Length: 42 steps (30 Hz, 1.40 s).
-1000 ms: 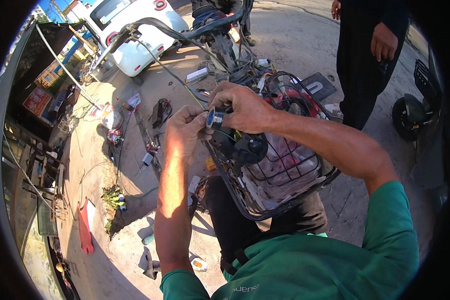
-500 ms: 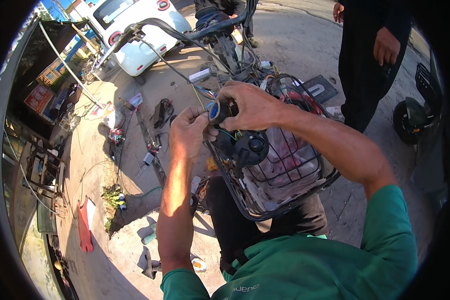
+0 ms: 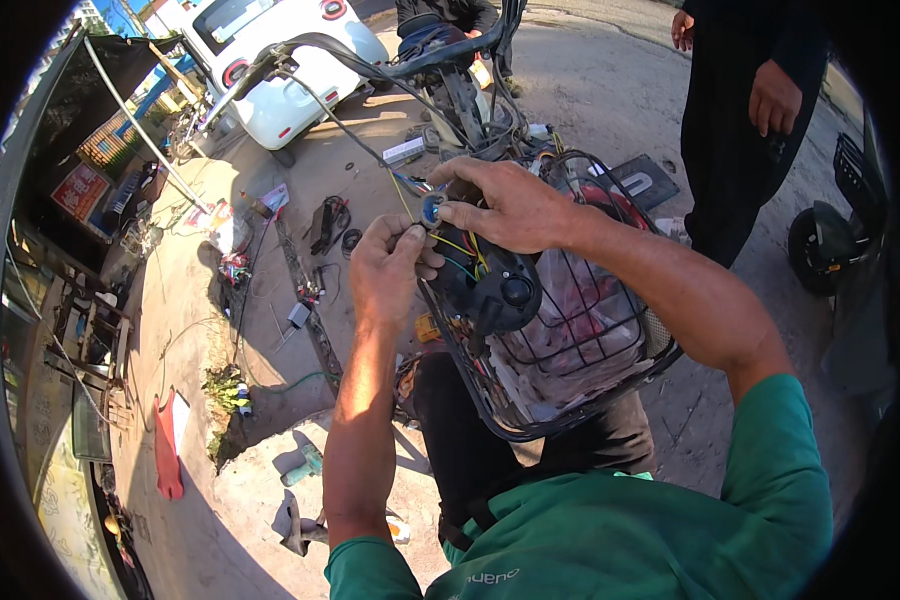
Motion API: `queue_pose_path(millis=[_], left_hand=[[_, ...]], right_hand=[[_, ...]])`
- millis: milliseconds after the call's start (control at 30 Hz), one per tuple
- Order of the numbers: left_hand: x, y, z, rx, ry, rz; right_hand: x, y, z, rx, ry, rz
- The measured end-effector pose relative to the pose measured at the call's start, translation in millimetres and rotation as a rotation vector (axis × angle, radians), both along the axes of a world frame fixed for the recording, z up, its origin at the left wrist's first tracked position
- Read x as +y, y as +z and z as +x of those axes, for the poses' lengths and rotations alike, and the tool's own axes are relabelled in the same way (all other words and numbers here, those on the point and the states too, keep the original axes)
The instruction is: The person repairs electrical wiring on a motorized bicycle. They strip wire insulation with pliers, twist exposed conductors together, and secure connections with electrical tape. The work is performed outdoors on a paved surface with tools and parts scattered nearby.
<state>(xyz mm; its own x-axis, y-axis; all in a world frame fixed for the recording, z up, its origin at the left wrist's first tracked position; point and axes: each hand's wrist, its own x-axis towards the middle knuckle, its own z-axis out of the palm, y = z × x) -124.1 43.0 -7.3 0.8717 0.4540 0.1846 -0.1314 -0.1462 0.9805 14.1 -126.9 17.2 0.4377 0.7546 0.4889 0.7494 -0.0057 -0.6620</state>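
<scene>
My right hand [image 3: 510, 205] grips a small roll of tape [image 3: 432, 209], a dark ring with a blue inside, between thumb and fingers. Just to its left, my left hand [image 3: 388, 265] has its thumb and fingertips pinched together beside thin coloured wires [image 3: 400, 185]; what lies between them is too small to make out. Yellow and green wires [image 3: 460, 247] run below the roll toward a black round-faced housing [image 3: 510, 295]. That housing rests at the rim of a black wire basket [image 3: 570, 345], which has clear plastic and reddish stuff inside. Handlebars [image 3: 410, 65] with cables rise beyond my hands.
A white vehicle [image 3: 280, 75] stands at the far left. On the right is a person in dark clothes [image 3: 730, 120]; another crouches beyond the handlebars. Cables, a red-handled tool-like piece [image 3: 168, 450] and a teal power tool [image 3: 305, 465] lie on the ground.
The roll has turned and moved slightly up, with my right fingers shifting round it. My left hand has moved a little right and stays pinched.
</scene>
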Motion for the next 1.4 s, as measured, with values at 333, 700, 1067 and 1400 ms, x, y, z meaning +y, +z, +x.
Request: queue_pose_path(millis=[333,700,1067,1400], left_hand=[[-14.7,-5.4,4.1,-0.118,0.132,-0.072],[-23.3,-7.6,2.8,-0.219,0.151,-0.103],[-33.2,-10.2,0.7,-0.259,0.129,-0.136],[-28.7,1.8,-13.5,-0.172,0.142,0.019]], right_hand=[[2.6,17.6,-12.6,-0.094,-0.27,-0.097],[3.7,3.9,-16.7,-0.349,-0.155,0.059],[5.4,-1.6,-17.5,-0.159,-0.125,0.007],[12.5,-1.6,-15.2,0.141,-0.076,-0.002]])
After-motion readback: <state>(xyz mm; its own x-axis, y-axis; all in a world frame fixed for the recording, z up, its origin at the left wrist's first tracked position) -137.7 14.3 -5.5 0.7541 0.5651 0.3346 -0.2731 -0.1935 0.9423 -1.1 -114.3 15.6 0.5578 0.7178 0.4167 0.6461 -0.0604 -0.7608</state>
